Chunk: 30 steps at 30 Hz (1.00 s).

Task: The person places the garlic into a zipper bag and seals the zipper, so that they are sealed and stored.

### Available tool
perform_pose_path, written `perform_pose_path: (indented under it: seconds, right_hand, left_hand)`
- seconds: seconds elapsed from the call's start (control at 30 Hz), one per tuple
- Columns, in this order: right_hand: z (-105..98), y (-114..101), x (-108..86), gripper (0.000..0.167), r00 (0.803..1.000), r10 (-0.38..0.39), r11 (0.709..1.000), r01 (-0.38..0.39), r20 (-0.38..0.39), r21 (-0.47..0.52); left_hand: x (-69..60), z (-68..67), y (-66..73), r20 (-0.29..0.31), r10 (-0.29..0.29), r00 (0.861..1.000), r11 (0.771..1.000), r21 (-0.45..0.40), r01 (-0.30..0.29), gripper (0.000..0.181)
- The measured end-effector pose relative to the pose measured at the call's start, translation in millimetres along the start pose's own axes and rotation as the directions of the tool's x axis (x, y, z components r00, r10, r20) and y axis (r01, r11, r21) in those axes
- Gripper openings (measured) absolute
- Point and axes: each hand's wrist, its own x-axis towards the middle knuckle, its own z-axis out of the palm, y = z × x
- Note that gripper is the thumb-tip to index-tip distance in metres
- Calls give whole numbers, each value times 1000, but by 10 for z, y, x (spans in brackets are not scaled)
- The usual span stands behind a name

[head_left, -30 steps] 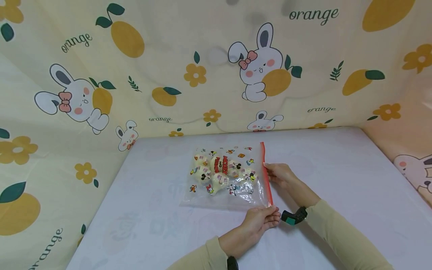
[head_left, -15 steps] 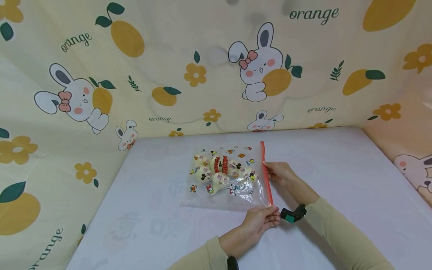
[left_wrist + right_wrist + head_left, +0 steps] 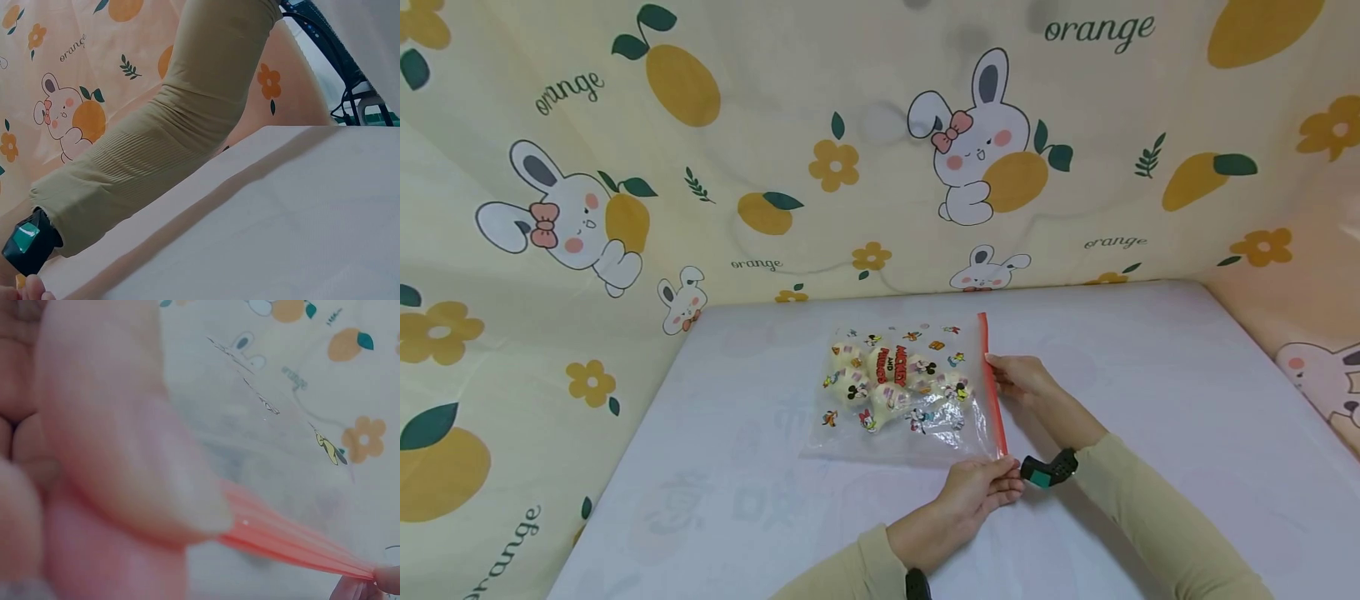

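A clear zip bag [image 3: 895, 442] printed with cartoon figures and red lettering lies flat on the table. Pale, rounded lumps [image 3: 891, 400] show through its plastic; their kind is hard to make out. Along the bag's right side runs a red zip strip [image 3: 992, 387]. My left hand [image 3: 966, 500] pinches the strip's near corner. Farther up, my right hand [image 3: 1030, 387] pinches the same strip between thumb and finger. Close up in the right wrist view, the right thumb [image 3: 137, 444] presses on the red strip [image 3: 281, 540], which stretches toward the left hand's fingertips [image 3: 387, 579].
A white cloth [image 3: 715, 500] covers the table. Behind and beside it hangs a cream curtain [image 3: 880, 167] with rabbits and oranges. In the left wrist view, dark cables [image 3: 344, 81] hang past the table's edge.
My right hand has slid slightly up the red strip, away from the left hand, and its forearm has shifted with it. The left hand and the bag stay in place.
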Motion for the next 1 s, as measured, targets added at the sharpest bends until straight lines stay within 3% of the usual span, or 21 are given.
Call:
perform_pose_path:
  seconds: [1.0]
  right_hand:
    - [-58, -99, 51, 43, 999, 26, 999, -27, 41, 26]
  left_hand:
    - [-31, 86, -2, -29, -24, 999, 1000, -5, 24, 22]
